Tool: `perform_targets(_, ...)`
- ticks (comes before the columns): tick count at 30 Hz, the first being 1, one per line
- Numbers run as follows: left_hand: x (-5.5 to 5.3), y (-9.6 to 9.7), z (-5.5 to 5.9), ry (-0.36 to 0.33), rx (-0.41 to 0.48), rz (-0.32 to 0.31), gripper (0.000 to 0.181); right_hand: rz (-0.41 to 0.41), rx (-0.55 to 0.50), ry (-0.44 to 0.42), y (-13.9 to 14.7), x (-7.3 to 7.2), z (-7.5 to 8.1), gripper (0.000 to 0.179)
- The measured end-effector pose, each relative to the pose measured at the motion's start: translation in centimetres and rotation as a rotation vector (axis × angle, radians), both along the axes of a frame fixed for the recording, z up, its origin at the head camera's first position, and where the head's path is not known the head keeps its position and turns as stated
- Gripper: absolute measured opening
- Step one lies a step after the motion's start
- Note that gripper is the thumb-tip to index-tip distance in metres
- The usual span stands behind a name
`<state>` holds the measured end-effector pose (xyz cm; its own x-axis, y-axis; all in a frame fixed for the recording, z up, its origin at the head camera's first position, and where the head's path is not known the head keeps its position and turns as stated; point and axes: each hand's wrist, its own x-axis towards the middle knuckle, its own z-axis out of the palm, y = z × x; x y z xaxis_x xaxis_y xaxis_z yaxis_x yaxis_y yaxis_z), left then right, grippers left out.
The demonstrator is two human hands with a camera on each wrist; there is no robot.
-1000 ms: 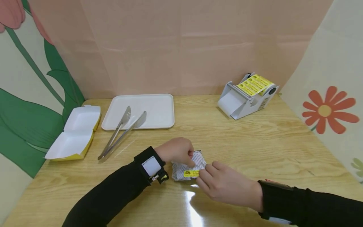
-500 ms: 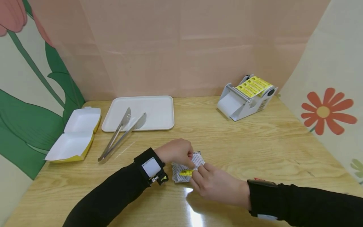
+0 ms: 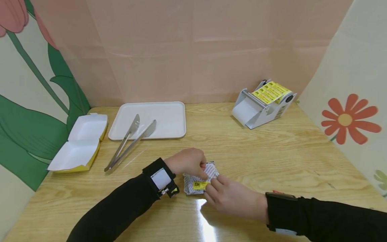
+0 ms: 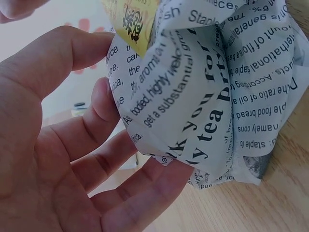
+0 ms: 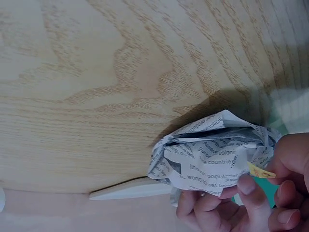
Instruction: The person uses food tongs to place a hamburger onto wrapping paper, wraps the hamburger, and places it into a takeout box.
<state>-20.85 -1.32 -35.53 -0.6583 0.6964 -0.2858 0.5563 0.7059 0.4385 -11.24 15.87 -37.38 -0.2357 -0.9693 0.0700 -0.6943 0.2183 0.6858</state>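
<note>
A packet wrapped in newsprint-style paper [image 3: 190, 187] lies on the table in front of me. My left hand [image 3: 188, 162] holds it from the left, thumb on top; in the left wrist view, the fingers curl along the side of the wrapped packet [image 4: 193, 101]. What is inside the paper is hidden. A yellow printed sticker [image 3: 199, 185] sits over the packet's near part. My right hand [image 3: 231, 197] pinches its right end, and the right wrist view has the sticker [image 5: 261, 170] jutting from the fingertips against the folded paper.
At the back right stands a label dispenser [image 3: 257, 107] with a roll of yellow stickers. Metal tongs [image 3: 128, 146] lean on a white tray [image 3: 169, 121] at the back left. Further left, a yellow takeaway box [image 3: 80, 153] stands open, white inside.
My right hand has shifted a little left, bringing the sticker with it further over the packet. It sat tilted half a second ago and looks flatter now. The left hand stays in place.
</note>
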Motion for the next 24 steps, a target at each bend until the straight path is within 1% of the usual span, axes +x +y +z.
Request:
perform_targets(1, 0.0, 0.0, 0.0, -0.001, 0.001, 0.002, 0.038, 0.001, 0.002, -0.002, 0.1, 0.0, -0.1, 0.011)
perform_targets(2, 0.0, 0.0, -0.1, -0.002, 0.001, 0.004, 0.038, 0.001, 0.001, -0.007, 0.1, 0.0, -0.2, 0.012)
perform_targets(3, 0.0, 0.0, -0.1, 0.000, 0.002, 0.005, 0.038, 0.002, -0.002, -0.011, 0.2, -0.1, -0.3, 0.016)
perform_targets(8, 0.0, -0.1, -0.2, 0.004, 0.008, 0.006, 0.037, 0.007, -0.033, -0.001, 0.4, -0.2, -0.6, 0.050)
perform_targets(12, 0.1, -0.1, -0.2, 0.000, 0.010, 0.010, 0.038, 0.012, -0.057, 0.002, 0.4, -0.3, -0.8, 0.054)
perform_targets(15, 0.1, -0.1, -0.2, -0.005, 0.010, 0.012, 0.038, 0.004, -0.067, -0.010, 0.4, -0.3, -0.9, 0.053)
perform_targets(16, 0.1, -0.1, -0.2, -0.005, 0.011, 0.012, 0.038, -0.003, -0.063, -0.019, 0.5, -0.4, -0.9, 0.050)
perform_targets(19, 0.1, -0.2, -0.1, -0.006, 0.009, 0.011, 0.037, -0.019, -0.055, -0.029, 0.6, -0.4, -1.0, 0.032)
perform_targets(22, 0.1, -0.2, -0.1, -0.003, 0.008, 0.007, 0.038, -0.025, -0.056, -0.027, 0.8, -0.5, -1.1, 0.018)
perform_targets(24, 0.1, -0.2, -0.2, 0.000, 0.007, 0.006, 0.038, -0.024, -0.067, -0.017, 0.7, -0.5, -1.2, 0.015)
